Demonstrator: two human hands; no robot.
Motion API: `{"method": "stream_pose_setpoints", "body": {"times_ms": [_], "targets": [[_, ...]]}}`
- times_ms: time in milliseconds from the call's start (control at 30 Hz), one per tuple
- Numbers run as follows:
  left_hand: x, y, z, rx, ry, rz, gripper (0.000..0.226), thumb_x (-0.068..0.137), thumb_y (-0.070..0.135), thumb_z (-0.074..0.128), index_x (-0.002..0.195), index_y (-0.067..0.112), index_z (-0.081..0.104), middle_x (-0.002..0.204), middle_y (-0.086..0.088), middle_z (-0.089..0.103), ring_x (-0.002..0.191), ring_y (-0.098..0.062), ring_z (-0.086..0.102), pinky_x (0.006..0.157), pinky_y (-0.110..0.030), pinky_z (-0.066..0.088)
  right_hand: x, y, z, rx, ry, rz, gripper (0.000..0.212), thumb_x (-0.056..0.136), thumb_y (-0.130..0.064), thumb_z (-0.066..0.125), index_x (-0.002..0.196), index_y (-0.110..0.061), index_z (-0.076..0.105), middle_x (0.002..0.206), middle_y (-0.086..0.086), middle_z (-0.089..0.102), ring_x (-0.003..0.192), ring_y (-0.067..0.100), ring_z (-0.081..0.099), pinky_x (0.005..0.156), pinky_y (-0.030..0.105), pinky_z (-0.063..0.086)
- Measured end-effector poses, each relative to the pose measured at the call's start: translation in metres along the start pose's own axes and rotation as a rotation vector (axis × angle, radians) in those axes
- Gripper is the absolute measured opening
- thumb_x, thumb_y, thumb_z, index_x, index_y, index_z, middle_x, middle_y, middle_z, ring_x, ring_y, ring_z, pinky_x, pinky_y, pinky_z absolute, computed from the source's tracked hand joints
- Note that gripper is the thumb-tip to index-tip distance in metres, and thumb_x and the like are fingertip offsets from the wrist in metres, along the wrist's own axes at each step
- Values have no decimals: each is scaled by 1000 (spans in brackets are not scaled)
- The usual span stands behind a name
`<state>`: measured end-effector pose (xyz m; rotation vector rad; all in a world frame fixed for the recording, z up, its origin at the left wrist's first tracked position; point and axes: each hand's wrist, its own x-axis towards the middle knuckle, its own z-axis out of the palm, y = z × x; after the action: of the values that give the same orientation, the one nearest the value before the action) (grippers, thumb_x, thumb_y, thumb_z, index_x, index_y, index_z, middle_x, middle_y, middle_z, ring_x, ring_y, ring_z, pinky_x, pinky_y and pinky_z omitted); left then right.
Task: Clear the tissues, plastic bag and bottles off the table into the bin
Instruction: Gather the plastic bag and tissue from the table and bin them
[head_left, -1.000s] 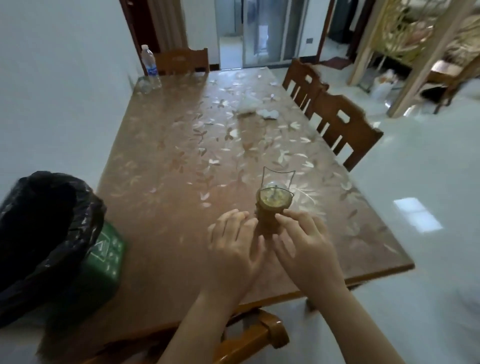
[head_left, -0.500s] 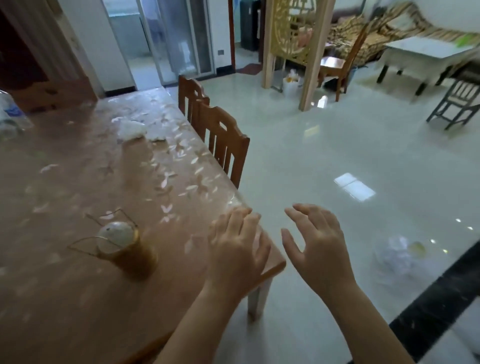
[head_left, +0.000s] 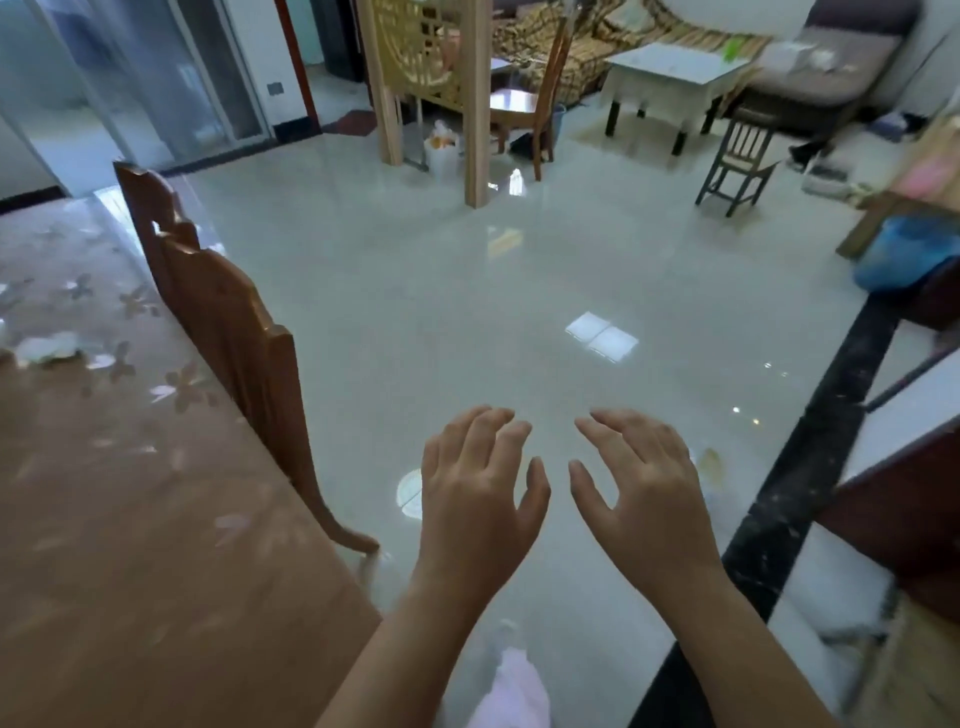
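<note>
L hand (head_left: 478, 499) and R hand (head_left: 644, 499) were both out in front, palms down, side by side but not touching. The fingers (head_left: 491, 426) were spread and only loosely bent, w/ nothing in either hand. Prob. they were free because no pickup was within reach. Both hung over bare floor (head_left: 441, 312), not over the counter (head_left: 130, 519), which lay off to the left of the L fingers. The camera faced mostly away from it, so little of the work area showed.

Only one task thing was visible: a crumpled white tissue (head_left: 49, 349) on the counter. It sat far left of and beyond the L fingers, well apart from them, w/ a wooden chair (head_left: 234, 332) back in between. It lay loose on the glossy flowered cover, so prob. light and easy to pinch. Bottles, plastic bag and bin were out of view.

Just beyond the R fingers, partly hidden by them, a pale patch lay on the floor. It was too blurred to say what it was.

Judgement: at least the tissue was left to clear; progress otherwise can't be told. The next move prob. needs a turn left toward the counter and a reach past the chair for the tissue.
</note>
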<state>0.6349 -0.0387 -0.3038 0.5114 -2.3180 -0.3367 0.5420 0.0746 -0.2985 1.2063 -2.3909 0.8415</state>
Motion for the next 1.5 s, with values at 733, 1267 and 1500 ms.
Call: {"method": "stream_pose_setpoints", "body": {"times_ms": [733,1267,1500], "targets": [[287,-108,171,213,125,-164,29,81,25,49,98,8,65,103,-9,67,104,-28,57,87,-36,37,341,130,153,154,-28,-253,36,82,-27,48,106,-6,63,105,12,65,103,29,56,89,49,45],[451,-227,201,549,173,-485,34,83,27,47,105,7,64,108,-12,67,107,-31,58,90,-43,43,573,110,285,381,-164,-629,34,82,-27,49,105,-6,63,107,11,64,104,31,56,88,54,44],[477,-325,185,619,238,-618,35,83,29,46,105,8,64,108,-11,67,107,-30,58,90,-45,43,633,41,367,459,-211,-744,34,82,-27,49,104,-6,63,107,12,65,103,32,56,89,50,44]]}}
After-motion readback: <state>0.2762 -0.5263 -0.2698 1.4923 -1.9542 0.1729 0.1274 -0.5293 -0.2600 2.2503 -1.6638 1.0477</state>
